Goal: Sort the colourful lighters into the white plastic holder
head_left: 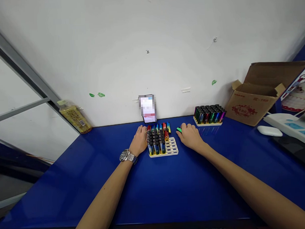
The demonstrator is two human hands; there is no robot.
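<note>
A white tray with holes (172, 153) stands on the table in front of me, its left columns filled with upright lighters (156, 147) that have black tops and blue-and-yellow bodies. One red lighter (166, 135) stands in the right part, beside bare holes. Behind the tray lies a row of coloured lighters (160, 127), partly hidden. My left hand (139, 140), a watch on its wrist, rests at the tray's left side with fingers stretched forward. To the right of the tray, my right hand (190, 136) is closed on a green lighter (179, 129); only its end shows.
A phone (149, 109) leans against the wall. A second tray of lighters (209, 116) stands at the back right, beside an open cardboard box (252, 101). A power strip (293, 128) and a white case (269, 130) are far right. A yellow bottle (75, 118) leans at left.
</note>
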